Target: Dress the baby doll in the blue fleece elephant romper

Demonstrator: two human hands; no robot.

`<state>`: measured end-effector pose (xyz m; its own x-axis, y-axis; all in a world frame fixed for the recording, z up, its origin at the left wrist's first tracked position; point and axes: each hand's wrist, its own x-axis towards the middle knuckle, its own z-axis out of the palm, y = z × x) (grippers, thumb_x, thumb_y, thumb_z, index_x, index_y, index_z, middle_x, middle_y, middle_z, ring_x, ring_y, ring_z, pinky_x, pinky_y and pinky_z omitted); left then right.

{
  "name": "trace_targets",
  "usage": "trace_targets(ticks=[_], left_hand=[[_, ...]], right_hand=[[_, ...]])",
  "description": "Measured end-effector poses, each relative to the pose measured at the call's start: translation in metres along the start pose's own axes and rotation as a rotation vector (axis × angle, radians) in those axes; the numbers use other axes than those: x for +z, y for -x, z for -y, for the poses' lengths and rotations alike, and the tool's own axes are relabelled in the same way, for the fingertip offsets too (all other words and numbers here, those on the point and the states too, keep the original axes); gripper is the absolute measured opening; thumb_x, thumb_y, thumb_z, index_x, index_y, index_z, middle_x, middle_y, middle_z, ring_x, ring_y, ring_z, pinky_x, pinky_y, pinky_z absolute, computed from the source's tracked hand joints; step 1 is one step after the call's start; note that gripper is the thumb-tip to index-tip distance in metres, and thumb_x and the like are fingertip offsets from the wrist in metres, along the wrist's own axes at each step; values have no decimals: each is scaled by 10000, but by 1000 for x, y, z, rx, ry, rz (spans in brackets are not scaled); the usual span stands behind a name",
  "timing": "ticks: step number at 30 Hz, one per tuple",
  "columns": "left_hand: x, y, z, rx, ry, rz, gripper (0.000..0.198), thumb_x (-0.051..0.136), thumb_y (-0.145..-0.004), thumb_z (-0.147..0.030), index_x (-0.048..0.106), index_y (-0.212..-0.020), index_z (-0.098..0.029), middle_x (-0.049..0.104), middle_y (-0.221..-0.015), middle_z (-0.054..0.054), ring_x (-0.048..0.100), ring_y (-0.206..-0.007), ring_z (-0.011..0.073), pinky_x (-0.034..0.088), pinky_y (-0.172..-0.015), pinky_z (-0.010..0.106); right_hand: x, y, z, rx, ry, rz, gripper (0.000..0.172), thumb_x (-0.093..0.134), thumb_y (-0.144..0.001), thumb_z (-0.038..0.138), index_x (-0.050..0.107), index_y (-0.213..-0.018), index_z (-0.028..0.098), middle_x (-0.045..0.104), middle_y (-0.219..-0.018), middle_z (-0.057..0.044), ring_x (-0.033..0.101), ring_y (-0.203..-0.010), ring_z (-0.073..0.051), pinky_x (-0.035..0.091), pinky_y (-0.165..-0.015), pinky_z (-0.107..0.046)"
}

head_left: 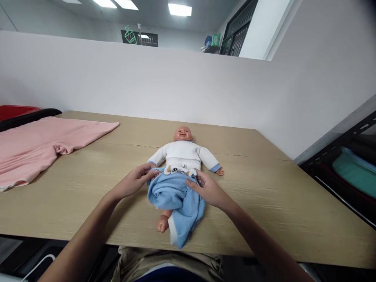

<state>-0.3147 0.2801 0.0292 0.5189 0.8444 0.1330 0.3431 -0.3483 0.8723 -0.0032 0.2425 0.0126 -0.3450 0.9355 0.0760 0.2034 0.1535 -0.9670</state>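
Observation:
A baby doll lies on its back on the table, head pointing away from me. It wears a white top with blue cuffs. Light blue fleece pants cover its hips and one leg, while a bare foot shows on the left. My left hand pinches the pants' waistband at the left side. At the right side of the waist, my right hand grips the waistband between thumb and fingers. A white strip with orange and dark patterns shows along the waist between my hands.
A pink garment lies spread on the table's left side, near a red tray with a black edge. A wooden table runs up to a white partition. On the right stands a black rack holding folded cloth.

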Motion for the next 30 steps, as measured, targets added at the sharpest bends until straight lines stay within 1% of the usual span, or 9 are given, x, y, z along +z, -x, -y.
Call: trace_targets(ticks=[4, 7, 9, 13, 19, 22, 24, 27, 30], left_hand=[[-6, -10, -21, -1, -156, 9, 428, 615, -1037, -578, 652, -1258, -214, 701, -1250, 88, 639, -1049, 238, 524, -904, 348], [-2, -32, -47, 56, -201, 122, 541, 716, -973, -563, 619, -1412, -263, 650, -1427, 98, 628, -1204, 272, 530, -945, 346], [6, -54, -63, 107, -254, 255, 541, 838, -869, -512, 699, -1323, -254, 704, -1287, 76, 651, -1125, 272, 534, -876, 317], [21, -95, -78, 140, -266, 571, 209, 829, -837, -345, 726, -952, -204, 638, -851, -13, 582, -789, 189, 443, -670, 266], [32, -118, -63, 67, 157, 897, 434, 893, -818, -366, 700, -1171, -201, 676, -1003, 4, 625, -911, 186, 514, -763, 228], [42, -117, -56, -18, 350, 1055, 523, 989, -723, -414, 739, -1134, -210, 721, -986, 5, 664, -899, 198, 553, -760, 231], [49, -114, -52, -14, 409, 1080, 473, 963, -761, -479, 757, -1094, -213, 738, -966, 6, 677, -887, 202, 574, -775, 246], [55, -108, -41, -23, 360, 930, 553, 845, -874, -592, 721, -1297, -258, 761, -1229, 36, 692, -1109, 268, 590, -978, 343], [58, -107, -24, -135, 310, 848, 773, 791, -877, -695, 597, -1502, -285, 688, -1470, 71, 616, -1347, 354, 528, -1142, 461]], right_hand=[[-8, 5, 8, 121, 144, 23, 635, 828, -873, 661, 682, -1302, 217, 786, -1297, -104, 744, -1216, -347, 594, -1077, -549], [-11, 5, 12, 99, 80, 83, 719, 884, -844, 597, 625, -1413, 242, 746, -1409, -101, 715, -1295, -337, 579, -1117, -532], [-14, 7, 14, 63, 23, 155, 705, 874, -866, 572, 613, -1444, 264, 727, -1438, -84, 686, -1342, -330, 564, -1139, -521], [-26, 20, 19, 125, -29, 233, 535, 787, -943, 594, 680, -1348, 261, 764, -1293, -72, 712, -1227, -310, 579, -1074, -489], [-54, 46, 25, 192, -197, 412, 410, 759, -975, 564, 676, -1003, 163, 630, -899, -2, 588, -800, -141, 514, -748, -254], [-59, 50, 23, 164, -374, 393, 457, 733, -973, 618, 639, -934, 172, 524, -821, 31, 479, -715, -108, 449, -685, -230], [-59, 49, 22, 146, -439, 372, 457, 727, -970, 639, 666, -1019, 189, 559, -886, 18, 509, -784, -127, 472, -751, -247], [-61, 46, 23, 142, -393, 332, 469, 700, -991, 641, 699, -1221, 232, 658, -1088, -20, 597, -1015, -176, 497, -956, -302], [-68, 43, 24, 162, -262, 97, 472, 666, -1006, 666, 729, -1172, 229, 658, -1039, -8, 597, -962, -165, 497, -936, -299]])
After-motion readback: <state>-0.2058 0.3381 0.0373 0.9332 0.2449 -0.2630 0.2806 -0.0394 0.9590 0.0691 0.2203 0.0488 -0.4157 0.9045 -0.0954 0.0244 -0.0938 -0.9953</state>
